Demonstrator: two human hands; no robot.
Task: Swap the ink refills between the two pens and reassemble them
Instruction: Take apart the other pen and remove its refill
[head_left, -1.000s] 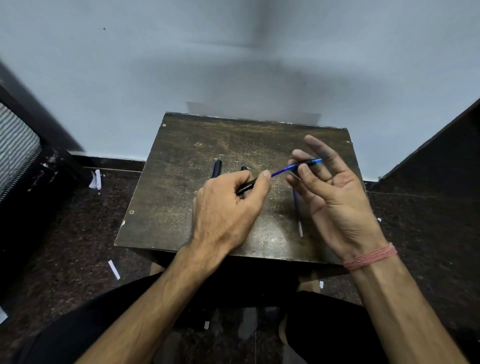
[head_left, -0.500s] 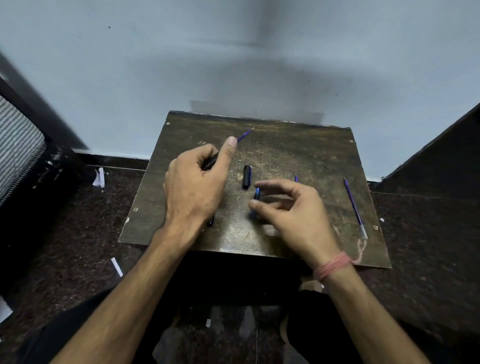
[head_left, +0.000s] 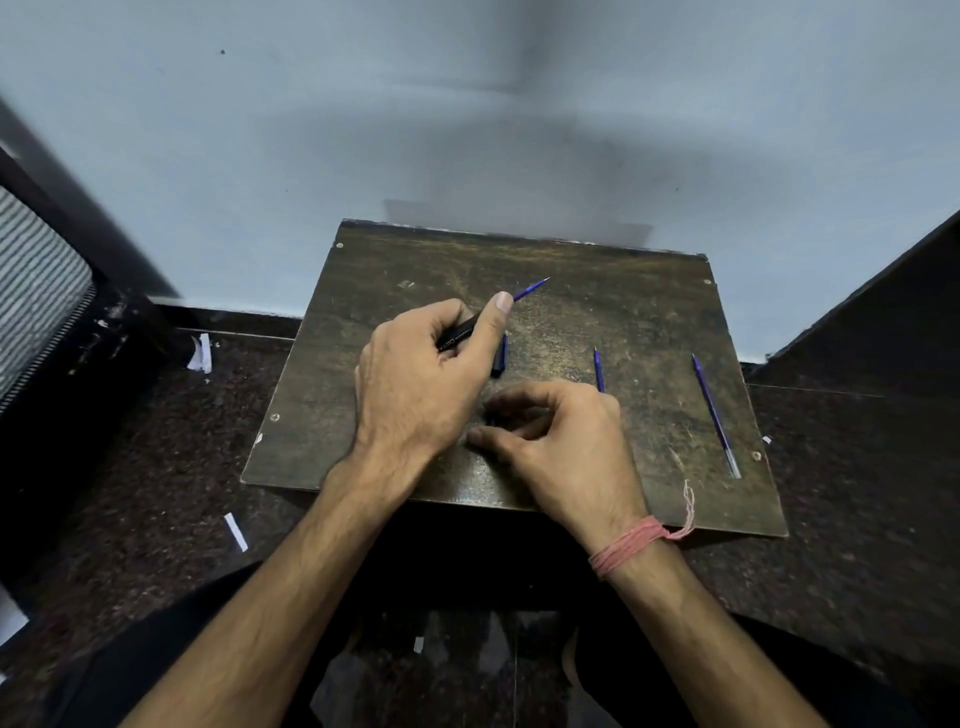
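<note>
Worn dark wooden board, pens in pieces
Left hand grips black pen barrel, blue refill tip pointing away-right; right hand pinches a small dark part

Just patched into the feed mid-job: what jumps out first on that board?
The left hand at the middle of the dark wooden board holds a black pen barrel with a blue refill tip poking out. Beside it, the right hand pinches something small I cannot make out. A loose blue refill lies alone near the board's right edge.
</note>
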